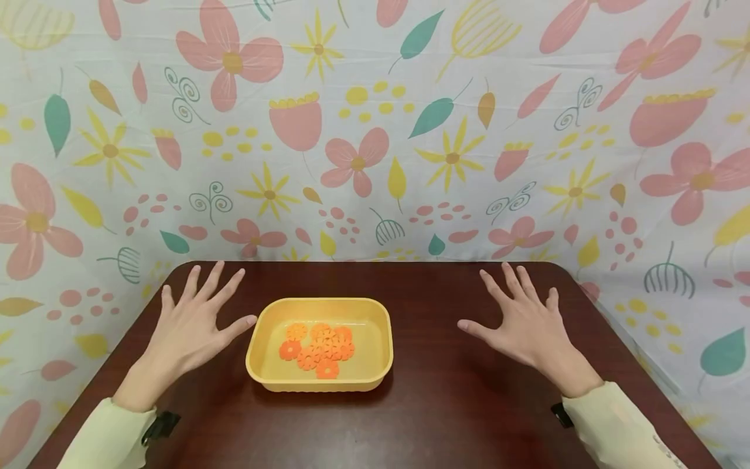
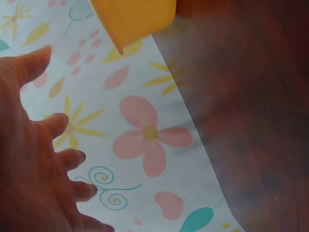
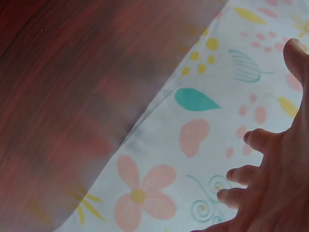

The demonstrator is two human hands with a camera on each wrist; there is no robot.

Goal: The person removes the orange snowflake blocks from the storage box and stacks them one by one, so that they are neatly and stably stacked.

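A yellow plastic basin (image 1: 319,384) stands left of centre on the table, with several orange flower-shaped pieces (image 1: 327,369) lying on its bottom, some overlapping. To the left of it my left hand (image 1: 190,326) is spread, its thumb close to the basin's left rim; whether they touch I cannot tell. Over the right side of the table my right hand (image 1: 530,326) is spread too, holding nothing, well apart from the basin. In the left wrist view the fingers of the left hand (image 2: 34,145) hold nothing, and a corner of the basin (image 2: 140,19) shows at the top.
The dark brown wooden table (image 1: 428,417) has rounded far corners. Behind and beside it hangs a white cloth (image 1: 375,65) printed with pink, yellow and green flowers and leaves. Dark bands (image 1: 161,426) sit at both wrists, by the pale sleeves (image 1: 621,423).
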